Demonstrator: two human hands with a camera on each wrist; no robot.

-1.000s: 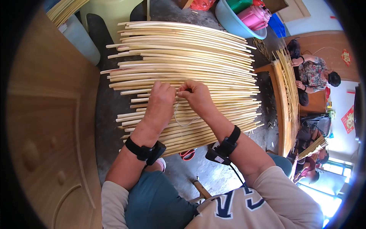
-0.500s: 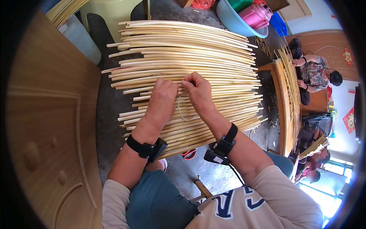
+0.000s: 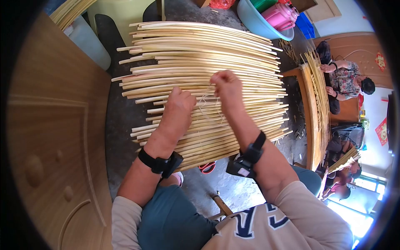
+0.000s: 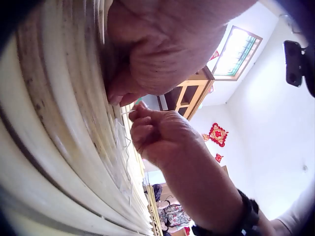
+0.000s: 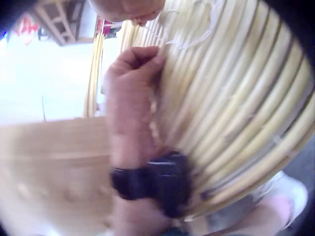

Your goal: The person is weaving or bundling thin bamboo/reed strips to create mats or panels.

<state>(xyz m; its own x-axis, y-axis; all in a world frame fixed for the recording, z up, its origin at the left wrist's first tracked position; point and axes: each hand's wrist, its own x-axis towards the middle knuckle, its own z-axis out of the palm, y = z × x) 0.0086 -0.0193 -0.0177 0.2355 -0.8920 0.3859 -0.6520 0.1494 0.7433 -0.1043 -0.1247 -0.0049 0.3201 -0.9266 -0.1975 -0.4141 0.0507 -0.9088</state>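
Note:
Many pale peeled sticks (image 3: 166, 65) lie side by side in a wide layer. The left hand (image 3: 179, 109) rests on them near the middle, its fingers bent down against the sticks; what its fingertips grip is hidden in the head view. To its right and a little farther up, the right hand (image 3: 229, 89) pinches a thin white string (image 4: 129, 156) between thumb and fingers. Loose loops of the string lie over the sticks between and below the hands. In the right wrist view the left hand (image 5: 132, 91) has thumb and forefinger together at the sticks.
Red scissors (image 3: 207, 167) lie below the sticks' near edge. A blue basin (image 3: 266, 25) with a pink thermos (image 3: 280, 17) stands at the back right. A wooden bench (image 3: 307, 116) bearing more sticks is at the right, with another person beyond it. A wooden door (image 3: 54, 125) is at the left.
The right hand has moved up and to the right, away from the left hand, drawing string with it. The left hand has barely moved.

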